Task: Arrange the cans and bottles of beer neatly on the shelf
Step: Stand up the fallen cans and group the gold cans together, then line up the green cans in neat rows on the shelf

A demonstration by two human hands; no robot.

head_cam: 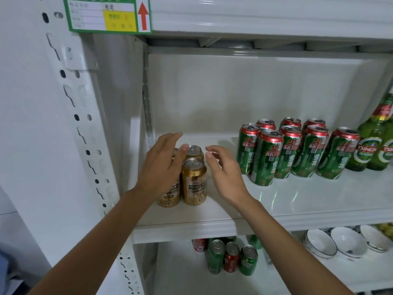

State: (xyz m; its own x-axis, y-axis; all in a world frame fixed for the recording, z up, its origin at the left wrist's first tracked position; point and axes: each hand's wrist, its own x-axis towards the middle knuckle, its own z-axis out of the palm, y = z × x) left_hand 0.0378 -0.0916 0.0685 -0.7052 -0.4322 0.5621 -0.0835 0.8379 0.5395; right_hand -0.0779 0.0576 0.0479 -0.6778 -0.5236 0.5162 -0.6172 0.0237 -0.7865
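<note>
Both forearms are seen reaching up from frame bottom to the gold cans (pixel 192 179), upright at shelf (pixel 276 201) centre-left, bracketed btwn left hand (pixel 163 165), fingers spread on the tops, and right hand (pixel 223 169), loose, empty, just beside; left is judged nearer.

White shelf (pixel 276 201), middle tier. Gold cans (pixel 194 182) clustered at its left end, upright, at least three, touching. Left hand (pixel 162 165) flat, fingers spread, over the left cans of the cluster, partly hiding them. Right hand (pixel 225 173) loosely curled just right of the gold cans, not touching. Further right of the gold cans: green cans (pixel 287 154) with red tops, in rows. Beyond those, green bottles (pixel 374 143). Below the gold cans, lower tier: mixed soda cans (pixel 229 258); white bowls (pixel 344 243) to their right.
</note>
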